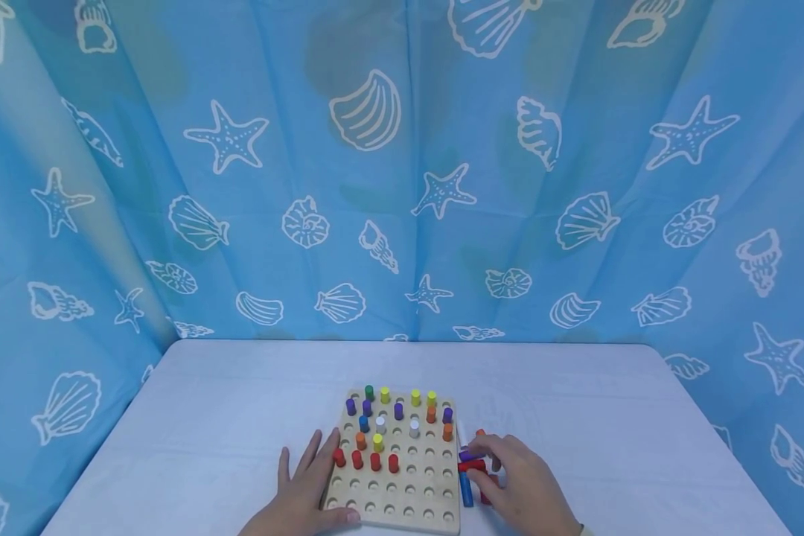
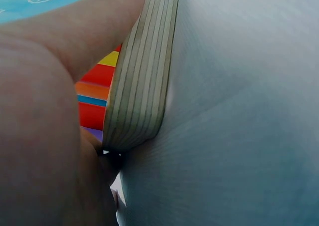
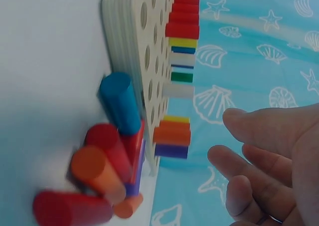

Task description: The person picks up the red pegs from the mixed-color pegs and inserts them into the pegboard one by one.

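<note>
Peg [image 1: 472, 466], red, just right of pegboard [image 1: 438, 482], long axis crosswise to its edge, below nearer right hand [image 1: 525, 484]: thumb, fingers parted, nothing gripped. Left hand [image 1: 298, 491], fingers straight, touches far side.

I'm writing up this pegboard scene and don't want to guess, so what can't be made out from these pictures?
- Head view: parts of the loose pegs beside the board, covered by the right hand.
- Left wrist view: the board's top, turned edge-on and partly blocked by the left hand.
- Right wrist view: the rest of the right hand, cut off by the picture's right edge.
</note>
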{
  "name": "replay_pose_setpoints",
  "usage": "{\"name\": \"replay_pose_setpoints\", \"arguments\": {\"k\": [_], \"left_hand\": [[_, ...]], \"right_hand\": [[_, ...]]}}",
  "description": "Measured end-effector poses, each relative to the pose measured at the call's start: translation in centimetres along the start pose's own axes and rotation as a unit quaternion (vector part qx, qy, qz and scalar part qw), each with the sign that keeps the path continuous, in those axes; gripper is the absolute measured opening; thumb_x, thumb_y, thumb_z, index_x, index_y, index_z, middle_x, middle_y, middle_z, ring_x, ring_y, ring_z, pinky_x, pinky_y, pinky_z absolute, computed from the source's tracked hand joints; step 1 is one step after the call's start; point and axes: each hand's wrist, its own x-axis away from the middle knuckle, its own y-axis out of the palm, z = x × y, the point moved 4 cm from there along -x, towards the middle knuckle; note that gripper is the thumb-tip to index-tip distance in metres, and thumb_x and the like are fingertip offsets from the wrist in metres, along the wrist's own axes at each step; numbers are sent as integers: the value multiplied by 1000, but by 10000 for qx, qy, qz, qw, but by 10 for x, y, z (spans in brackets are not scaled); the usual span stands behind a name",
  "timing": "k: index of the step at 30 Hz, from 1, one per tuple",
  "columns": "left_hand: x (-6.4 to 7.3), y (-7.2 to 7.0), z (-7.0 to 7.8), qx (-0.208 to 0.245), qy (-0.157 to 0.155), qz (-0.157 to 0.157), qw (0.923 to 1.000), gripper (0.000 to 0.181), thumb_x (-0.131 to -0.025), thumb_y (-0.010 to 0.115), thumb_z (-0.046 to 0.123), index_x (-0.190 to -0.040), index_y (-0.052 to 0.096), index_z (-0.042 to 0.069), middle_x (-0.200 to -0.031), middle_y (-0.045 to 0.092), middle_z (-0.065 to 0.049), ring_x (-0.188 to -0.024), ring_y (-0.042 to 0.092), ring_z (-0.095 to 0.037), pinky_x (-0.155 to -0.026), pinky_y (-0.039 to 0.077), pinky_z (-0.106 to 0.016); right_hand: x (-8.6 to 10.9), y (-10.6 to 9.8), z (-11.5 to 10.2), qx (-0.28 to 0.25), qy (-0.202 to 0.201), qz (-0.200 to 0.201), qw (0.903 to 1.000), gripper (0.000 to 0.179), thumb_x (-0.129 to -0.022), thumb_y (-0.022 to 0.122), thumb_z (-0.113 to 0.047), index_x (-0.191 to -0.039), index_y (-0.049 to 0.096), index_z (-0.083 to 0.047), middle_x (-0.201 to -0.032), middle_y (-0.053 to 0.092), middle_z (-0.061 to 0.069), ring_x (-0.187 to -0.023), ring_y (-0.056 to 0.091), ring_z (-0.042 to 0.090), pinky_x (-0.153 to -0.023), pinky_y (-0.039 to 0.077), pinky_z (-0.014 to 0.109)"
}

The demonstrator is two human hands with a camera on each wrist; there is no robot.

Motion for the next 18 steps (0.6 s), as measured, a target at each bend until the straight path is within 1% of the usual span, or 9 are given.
{"name": "replay_pose_setpoints", "arguments": {"k": [4, 7, 9, 14, 18], "left_hand": [[1, 0, 0, -26, 98, 12, 9999, 128, -69, 78, 69, -160, 18, 3, -163, 26, -19, -153, 1, -41, -110, -19, -69], [1, 1, -1, -40, 197, 23, 9998, 128, -70, 77, 70, -160, 17, 3, -163, 26, -19, -153, 1, -41, -110, -19, -70], [1, 1, -1, -38, 231, 29, 9997, 128, -70, 76, 71, -160, 17, 3, -163, 26, -19, -153, 1, -41, -110, -19, -70], [1, 1, -1, 2, 204, 5, 9998, 128, -70, 76, 71, -160, 17, 3, -163, 26, -19, -153, 1, -41, -109, -19, -70], [1, 1, 0, 19, 174, -12, 9998, 128, -70, 76, 71, -160, 17, 3, -163, 26, -19, -153, 1, -41, -109, -20, -70]], "right_hand": [[2, -3, 6, 86, 392, -120, 9991, 35, -82, 85, -21, -114, 71, -17, -80, 55, -9, -70, 49, 9, -57, 43, 19], [2, -4, 10, 55, 619, -244, 9978, 37, -82, 85, -22, -116, 70, -16, -81, 55, -7, -70, 49, 10, -55, 45, 20], [2, -5, 13, 62, 760, -320, 9966, 39, -82, 85, -24, -117, 70, -17, -84, 57, -7, -72, 50, 11, -58, 48, 20], [5, -8, 19, 165, 1100, -462, 9927, 42, -80, 87, -29, -117, 69, -20, -91, 62, -8, -76, 52, 11, -66, 54, 22], [7, -9, 25, 226, 1176, -555, 9913, 42, -79, 87, -30, -116, 69, -18, -91, 62, -7, -75, 52, 12, -65, 54, 24]]}}
